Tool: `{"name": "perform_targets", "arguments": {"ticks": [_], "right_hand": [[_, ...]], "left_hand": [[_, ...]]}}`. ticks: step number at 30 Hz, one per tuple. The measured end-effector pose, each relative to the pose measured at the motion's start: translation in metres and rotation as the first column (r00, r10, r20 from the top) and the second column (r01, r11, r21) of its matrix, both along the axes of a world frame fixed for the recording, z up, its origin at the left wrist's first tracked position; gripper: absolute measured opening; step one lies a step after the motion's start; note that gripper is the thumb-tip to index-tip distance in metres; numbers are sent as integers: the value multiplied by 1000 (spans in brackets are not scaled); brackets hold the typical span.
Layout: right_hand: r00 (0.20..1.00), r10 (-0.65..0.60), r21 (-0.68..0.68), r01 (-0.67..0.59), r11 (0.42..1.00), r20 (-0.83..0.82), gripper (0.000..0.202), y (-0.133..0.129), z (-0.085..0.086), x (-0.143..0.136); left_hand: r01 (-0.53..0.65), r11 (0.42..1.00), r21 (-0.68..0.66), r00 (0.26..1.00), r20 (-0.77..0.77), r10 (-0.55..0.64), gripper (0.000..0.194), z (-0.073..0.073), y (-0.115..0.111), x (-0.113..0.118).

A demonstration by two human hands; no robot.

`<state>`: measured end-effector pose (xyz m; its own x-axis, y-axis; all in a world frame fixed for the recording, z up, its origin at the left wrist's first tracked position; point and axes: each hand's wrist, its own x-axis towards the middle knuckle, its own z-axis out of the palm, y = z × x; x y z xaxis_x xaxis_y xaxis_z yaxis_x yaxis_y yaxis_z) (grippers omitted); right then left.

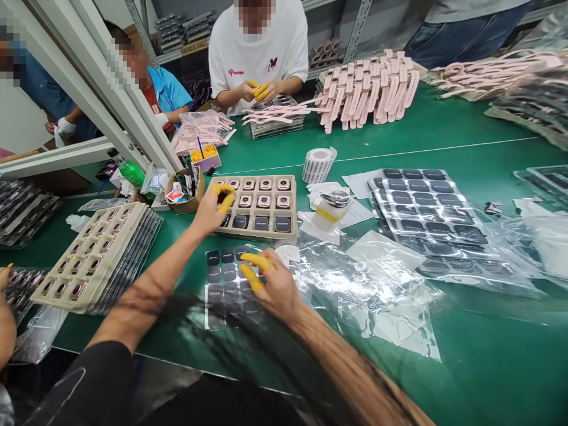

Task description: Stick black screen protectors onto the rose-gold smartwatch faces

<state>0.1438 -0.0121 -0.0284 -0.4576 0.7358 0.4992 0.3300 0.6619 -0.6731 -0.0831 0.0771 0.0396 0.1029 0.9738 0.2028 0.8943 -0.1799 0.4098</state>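
Note:
My left hand [212,207], with yellow finger covers, is over the left edge of a beige tray [293,207]. Its thumb and forefinger curl together at the tips; whatever lies between them is hidden. Pink-framed watch cases [263,202] sit in the tray's back rows, and black square pieces [261,223] fill the front row. My right hand [277,287], also in yellow finger covers, hovers over a sheet of black square stickers [228,273]. Its thumb and forefinger are apart, and I see nothing between them. Part of the sheet is under my hand and blurred.
Stacked watch trays [95,254] stand left. A lidded jar [332,208], a label roll [318,164] and clear plastic sheets [355,278] lie right of the tray, before stacked sticker sheets [426,207]. Across the table, a co-worker [260,53] handles pink straps; a strap pile [368,89] stands nearby.

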Motion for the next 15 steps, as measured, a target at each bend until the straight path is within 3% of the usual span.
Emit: {"name": "perform_targets", "arguments": {"ticks": [1,2,3,5,6,9,11,13,15], "right_hand": [[993,-48,11,50,999,-107,25,3,3,5],[983,-61,33,68,997,-172,28,7,5,10],[983,-37,69,50,996,-180,32,11,7,15],[993,67,143,-53,988,-95,39,18,9,23],[993,113,162,-105,981,-41,39,21,9,25],[987,163,126,-160,979,-13,23,22,12,24],[979,138,28,-135,990,-151,9,20,17,22],[954,90,-154,-138,978,-284,10,18,22,25],[970,126,-343,-193,919,-210,14,17,23,34]], "left_hand": [[-22,999,-33,932,362,32,33,-10,-22,11],[57,988,-146,790,612,45,36,-19,-43,21],[158,954,-253,638,764,97,47,-27,-62,30],[300,880,-368,401,886,234,68,-37,-92,42],[350,843,-409,342,893,292,72,-39,-101,44],[479,726,-493,278,870,407,71,-39,-110,43],[522,683,-510,214,854,475,67,-39,-107,41],[458,725,-514,144,848,510,64,-41,-104,42],[327,794,-512,147,858,492,64,-43,-101,44]]}}
